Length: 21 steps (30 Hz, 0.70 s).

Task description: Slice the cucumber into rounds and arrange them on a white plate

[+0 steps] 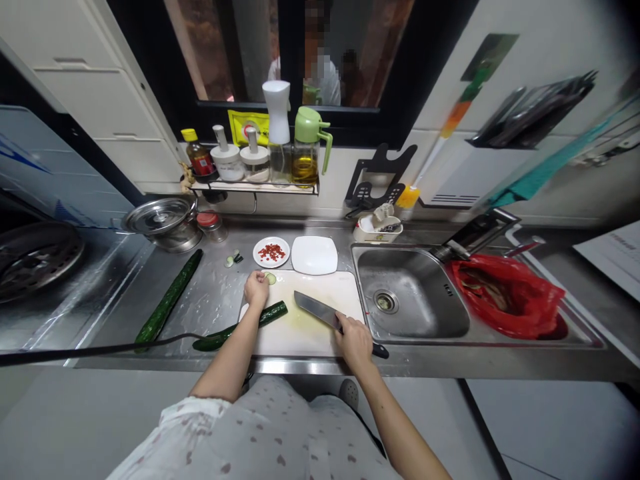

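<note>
My right hand (355,343) grips a kitchen knife (317,309) by its black handle, with the blade over the white cutting board (320,343), pointing left. At the board's upper left, my left hand (257,289) has its fingers curled, with the fingertips at pale cucumber slices (271,279). Under my left forearm lies a dark green cucumber (273,313), its cut end on the board and the other end past the board's left edge. A whole cucumber (170,300) rests on the steel counter further left. Green cucumber bits (231,260) lie behind my left hand.
Behind the board are a plate of chopped red pieces (271,253) and a bare white plate (315,255). To the right is the sink (410,307), with a red plastic bag (510,300) beyond it. Back left stand a lidded pot (167,223) and a red-lidded jar (212,227).
</note>
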Each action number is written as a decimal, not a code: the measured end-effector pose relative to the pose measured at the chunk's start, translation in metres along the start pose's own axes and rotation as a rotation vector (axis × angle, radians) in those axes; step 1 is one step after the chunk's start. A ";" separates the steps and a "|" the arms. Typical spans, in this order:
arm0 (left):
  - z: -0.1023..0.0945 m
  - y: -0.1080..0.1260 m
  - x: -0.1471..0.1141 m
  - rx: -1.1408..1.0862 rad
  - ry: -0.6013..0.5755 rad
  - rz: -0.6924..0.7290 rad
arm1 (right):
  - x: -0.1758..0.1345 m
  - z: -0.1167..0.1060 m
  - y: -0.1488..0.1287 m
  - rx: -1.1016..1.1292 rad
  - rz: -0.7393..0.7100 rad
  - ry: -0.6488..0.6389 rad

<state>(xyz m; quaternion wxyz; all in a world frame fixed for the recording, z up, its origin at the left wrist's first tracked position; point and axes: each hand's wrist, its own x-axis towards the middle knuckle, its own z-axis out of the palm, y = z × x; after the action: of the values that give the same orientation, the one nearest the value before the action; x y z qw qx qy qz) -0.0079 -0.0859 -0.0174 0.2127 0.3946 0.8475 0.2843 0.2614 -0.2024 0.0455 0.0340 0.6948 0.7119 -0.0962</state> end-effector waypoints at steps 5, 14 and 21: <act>0.000 0.002 0.003 0.084 0.015 0.042 | -0.002 -0.002 0.001 0.019 0.013 -0.008; 0.000 0.005 0.004 0.167 -0.014 0.127 | -0.003 -0.006 0.001 0.034 0.023 -0.013; -0.004 0.004 -0.002 0.095 -0.002 0.146 | -0.001 0.001 0.002 0.060 0.017 0.008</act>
<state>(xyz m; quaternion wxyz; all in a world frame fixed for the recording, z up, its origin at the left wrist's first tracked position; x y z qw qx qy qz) -0.0075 -0.0867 -0.0115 0.1735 0.4653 0.8287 0.2580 0.2631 -0.2032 0.0442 0.0113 0.7020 0.7028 -0.1145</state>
